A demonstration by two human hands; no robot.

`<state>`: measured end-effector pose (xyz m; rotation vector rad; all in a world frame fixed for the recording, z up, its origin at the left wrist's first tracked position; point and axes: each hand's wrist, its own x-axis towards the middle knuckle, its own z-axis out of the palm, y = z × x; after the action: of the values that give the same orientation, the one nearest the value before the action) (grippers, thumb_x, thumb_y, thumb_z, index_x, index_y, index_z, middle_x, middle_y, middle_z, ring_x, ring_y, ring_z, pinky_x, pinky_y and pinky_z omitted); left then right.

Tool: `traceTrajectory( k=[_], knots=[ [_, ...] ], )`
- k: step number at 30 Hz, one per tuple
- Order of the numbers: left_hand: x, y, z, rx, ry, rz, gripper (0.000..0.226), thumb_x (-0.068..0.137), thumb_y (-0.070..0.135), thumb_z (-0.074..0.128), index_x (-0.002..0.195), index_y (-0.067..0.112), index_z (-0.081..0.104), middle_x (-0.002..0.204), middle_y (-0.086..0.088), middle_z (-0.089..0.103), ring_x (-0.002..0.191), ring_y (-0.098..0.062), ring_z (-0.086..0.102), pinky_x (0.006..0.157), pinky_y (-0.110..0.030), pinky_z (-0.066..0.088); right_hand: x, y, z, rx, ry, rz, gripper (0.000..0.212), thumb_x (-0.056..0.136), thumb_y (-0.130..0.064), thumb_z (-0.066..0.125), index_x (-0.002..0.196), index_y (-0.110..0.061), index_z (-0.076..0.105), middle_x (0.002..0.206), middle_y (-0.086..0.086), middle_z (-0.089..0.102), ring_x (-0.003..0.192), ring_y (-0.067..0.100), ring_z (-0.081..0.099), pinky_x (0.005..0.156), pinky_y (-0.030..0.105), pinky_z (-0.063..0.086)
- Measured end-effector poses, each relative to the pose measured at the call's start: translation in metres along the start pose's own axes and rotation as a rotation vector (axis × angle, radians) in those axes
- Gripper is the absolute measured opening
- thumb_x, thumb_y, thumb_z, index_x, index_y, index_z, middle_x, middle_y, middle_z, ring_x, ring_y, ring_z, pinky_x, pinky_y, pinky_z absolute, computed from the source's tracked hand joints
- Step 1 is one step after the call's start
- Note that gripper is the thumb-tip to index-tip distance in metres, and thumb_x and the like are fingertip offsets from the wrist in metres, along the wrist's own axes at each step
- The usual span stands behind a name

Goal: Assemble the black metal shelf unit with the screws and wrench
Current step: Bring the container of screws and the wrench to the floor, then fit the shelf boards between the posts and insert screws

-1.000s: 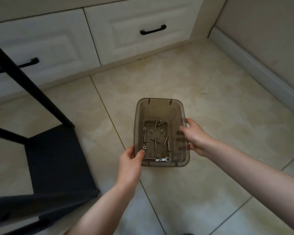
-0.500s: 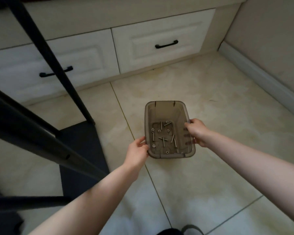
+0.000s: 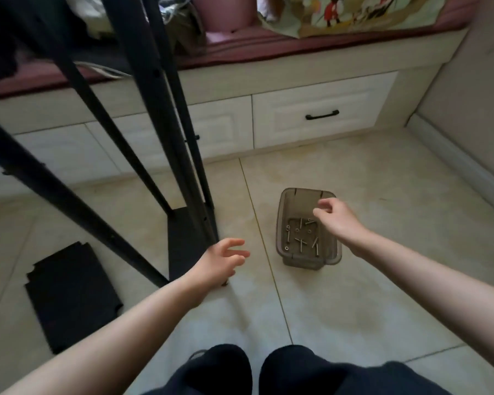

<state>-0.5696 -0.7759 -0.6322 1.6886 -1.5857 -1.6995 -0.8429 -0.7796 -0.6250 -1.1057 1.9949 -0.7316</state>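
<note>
A translucent grey plastic bin (image 3: 295, 196) sits on the tiled floor right of centre, with several silver screws (image 3: 300, 238) loose on its bottom. My right hand (image 3: 337, 220) hovers over the bin's right side, fingers loosely curled and holding nothing. My left hand (image 3: 221, 259) hangs free with spread fingers left of the bin, just beside the foot of the black metal shelf frame (image 3: 166, 118). The frame's posts rise at the left, with a black shelf panel (image 3: 186, 240) low between them. No wrench is visible.
A separate black shelf panel (image 3: 70, 295) lies flat on the floor at the lower left. White drawers (image 3: 322, 115) with black handles run under a cushioned bench behind. A baseboard and wall close the right side. My knees (image 3: 251, 369) show at the bottom edge.
Both hands have let go of the bin, which now rests on the floor. The view has pulled back and up. My left hand moved left toward the frame; my right hand lifted over the bin.
</note>
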Motion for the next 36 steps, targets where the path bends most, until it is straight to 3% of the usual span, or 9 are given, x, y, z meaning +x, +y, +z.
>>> traceTrajectory(
  k=[5, 10, 16, 20, 22, 24, 27, 32, 36],
  knots=[
    [-0.054, 0.005, -0.038, -0.036, 0.134, 0.011, 0.023, 0.098, 0.008, 0.058, 0.110, 0.025, 0.067, 0.109, 0.009, 0.074, 0.110, -0.009, 0.065, 0.098, -0.036, 0.054, -0.040, -0.060, 0.009, -0.019, -0.130, -0.217, 0.037, 0.097, -0.026, 0.056, 0.131, -0.014, 0.055, 0.129, 0.003, 0.060, 0.119, 0.017, 0.055, 0.105, 0.032, 0.042],
    [-0.090, 0.010, -0.087, -0.026, 0.162, 0.007, 0.021, 0.100, 0.012, 0.058, 0.118, 0.020, 0.064, 0.114, 0.002, 0.073, 0.107, -0.014, 0.068, 0.089, -0.031, 0.056, -0.072, -0.104, 0.016, -0.042, -0.257, -0.389, 0.035, 0.097, -0.030, 0.057, 0.129, -0.016, 0.058, 0.120, -0.002, 0.062, 0.110, 0.011, 0.058, 0.093, 0.024, 0.044],
    [-0.114, 0.001, -0.152, 0.037, 0.197, -0.042, 0.022, 0.101, 0.034, 0.058, 0.116, 0.018, 0.062, 0.094, 0.002, 0.079, 0.087, -0.017, 0.076, 0.087, -0.037, 0.058, -0.082, -0.135, 0.015, 0.025, -0.311, -0.442, 0.030, 0.097, -0.029, 0.058, 0.126, -0.020, 0.058, 0.117, -0.001, 0.065, 0.109, 0.011, 0.061, 0.099, 0.035, 0.051],
    [-0.107, -0.003, -0.187, 0.218, 0.293, -0.020, 0.028, 0.091, 0.043, 0.068, 0.105, 0.019, 0.068, 0.091, 0.005, 0.078, 0.080, -0.013, 0.076, 0.087, -0.042, 0.059, -0.079, -0.142, 0.030, -0.032, -0.391, -0.466, 0.034, 0.096, -0.030, 0.060, 0.129, -0.023, 0.054, 0.118, -0.009, 0.063, 0.107, 0.003, 0.061, 0.087, 0.018, 0.050],
    [-0.098, 0.002, -0.199, 0.311, 0.345, 0.044, 0.031, 0.083, 0.045, 0.076, 0.108, 0.030, 0.065, 0.102, 0.009, 0.073, 0.088, -0.009, 0.073, 0.089, -0.039, 0.058, -0.076, -0.147, 0.039, -0.056, -0.431, -0.458, 0.040, 0.095, -0.030, 0.061, 0.133, -0.024, 0.051, 0.122, -0.010, 0.060, 0.107, 0.001, 0.060, 0.085, 0.015, 0.049],
    [-0.089, 0.009, -0.207, 0.330, 0.306, 0.103, 0.043, 0.079, 0.041, 0.082, 0.114, 0.044, 0.057, 0.115, 0.018, 0.064, 0.100, -0.004, 0.068, 0.094, -0.034, 0.054, -0.073, -0.151, 0.047, -0.084, -0.481, -0.442, 0.046, 0.094, -0.031, 0.063, 0.137, -0.025, 0.047, 0.128, -0.010, 0.057, 0.113, 0.005, 0.059, 0.092, 0.022, 0.051],
    [-0.078, 0.018, -0.210, 0.209, 0.155, 0.121, 0.061, 0.075, 0.026, 0.087, 0.126, 0.041, 0.055, 0.125, 0.015, 0.062, 0.109, -0.007, 0.067, 0.098, -0.034, 0.054, -0.066, -0.160, 0.051, -0.161, -0.579, -0.460, 0.048, 0.092, -0.032, 0.065, 0.136, -0.029, 0.046, 0.133, -0.013, 0.055, 0.121, 0.008, 0.056, 0.102, 0.033, 0.050],
    [-0.070, 0.019, -0.205, 0.253, 0.089, 0.154, 0.041, 0.084, 0.020, 0.080, 0.120, 0.031, 0.065, 0.117, 0.011, 0.071, 0.109, 0.004, 0.064, 0.087, -0.016, 0.054, -0.061, -0.174, 0.056, -0.201, -0.597, -0.550, 0.035, 0.095, -0.026, 0.061, 0.116, -0.052, 0.049, 0.117, -0.026, 0.061, 0.113, -0.008, 0.058, 0.097, 0.023, 0.051],
    [-0.070, 0.018, -0.201, 0.261, 0.105, 0.171, 0.037, 0.087, 0.019, 0.077, 0.121, 0.027, 0.065, 0.110, 0.009, 0.073, 0.104, 0.004, 0.066, 0.083, -0.013, 0.054, -0.061, -0.174, 0.061, -0.196, -0.567, -0.573, 0.029, 0.095, -0.021, 0.061, 0.117, -0.038, 0.054, 0.119, -0.014, 0.064, 0.112, -0.001, 0.061, 0.098, 0.027, 0.051]
  ],
)
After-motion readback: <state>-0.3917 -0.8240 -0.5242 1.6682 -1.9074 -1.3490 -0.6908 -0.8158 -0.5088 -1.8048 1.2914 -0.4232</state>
